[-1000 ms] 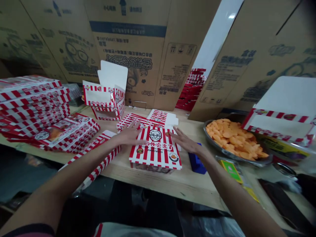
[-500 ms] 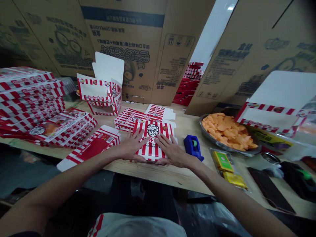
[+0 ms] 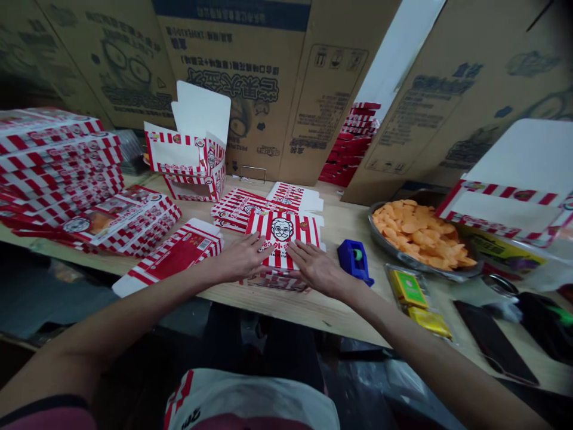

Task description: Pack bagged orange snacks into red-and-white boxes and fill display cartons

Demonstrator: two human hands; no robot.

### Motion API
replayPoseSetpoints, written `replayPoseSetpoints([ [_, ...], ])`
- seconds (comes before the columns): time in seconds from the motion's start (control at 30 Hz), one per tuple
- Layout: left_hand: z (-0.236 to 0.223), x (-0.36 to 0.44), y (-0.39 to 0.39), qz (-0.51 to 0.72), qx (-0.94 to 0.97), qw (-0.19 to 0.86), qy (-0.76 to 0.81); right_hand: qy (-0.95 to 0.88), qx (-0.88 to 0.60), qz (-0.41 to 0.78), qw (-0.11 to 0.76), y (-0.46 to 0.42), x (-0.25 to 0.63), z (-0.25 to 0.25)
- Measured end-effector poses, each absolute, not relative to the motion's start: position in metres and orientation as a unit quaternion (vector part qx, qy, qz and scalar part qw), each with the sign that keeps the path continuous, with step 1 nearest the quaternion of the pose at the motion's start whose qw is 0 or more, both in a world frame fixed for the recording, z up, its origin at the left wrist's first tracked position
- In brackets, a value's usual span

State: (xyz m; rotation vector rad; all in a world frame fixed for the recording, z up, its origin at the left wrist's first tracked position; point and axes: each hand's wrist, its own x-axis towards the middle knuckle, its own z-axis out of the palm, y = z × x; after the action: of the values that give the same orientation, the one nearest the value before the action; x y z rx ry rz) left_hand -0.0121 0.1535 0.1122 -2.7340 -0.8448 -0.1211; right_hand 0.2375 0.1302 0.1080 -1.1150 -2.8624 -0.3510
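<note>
A red-and-white striped cardboard box (image 3: 282, 230) with a printed face on its lid lies in front of me at the table edge. My left hand (image 3: 246, 257) rests on the left part of the box, its fingers stretched out over the lid. Over the right part lies my right hand (image 3: 320, 269), fingers also extended and flat. The box's front side shows below the lid, between my hands. Both thumbs are hard to make out. Just behind are other flattened striped cartons (image 3: 242, 206), and a red-backed carton (image 3: 179, 260) lies to the left.
Piled striped boxes (image 3: 58, 161) fill the left side. An open striped box (image 3: 192, 158) stands at the back. To the right are a blue tape dispenser (image 3: 356, 263), a bowl (image 3: 380, 242) of orange chips, yellow packets (image 3: 409, 289) and a dark phone-like slab (image 3: 495, 340). Big cartons (image 3: 250, 89) line the back.
My thumbs have left the box's lower front edge, so more of its front side shows. My hands stay on the lid, and the view has shifted slightly.
</note>
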Motion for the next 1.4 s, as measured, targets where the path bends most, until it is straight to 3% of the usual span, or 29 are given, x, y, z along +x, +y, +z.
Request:
replayPoseSetpoints([
  [0.87,0.098,-0.013,0.138,-0.051,-0.945,0.178,-0.271,-0.937,-0.319,-0.129,0.055,0.125,0.243,0.103],
  [1.4,0.101,-0.008,0.132,-0.086,-0.953,0.079,-0.279,-0.948,-0.275,-0.129,0.093,0.126,0.253,0.100],
])
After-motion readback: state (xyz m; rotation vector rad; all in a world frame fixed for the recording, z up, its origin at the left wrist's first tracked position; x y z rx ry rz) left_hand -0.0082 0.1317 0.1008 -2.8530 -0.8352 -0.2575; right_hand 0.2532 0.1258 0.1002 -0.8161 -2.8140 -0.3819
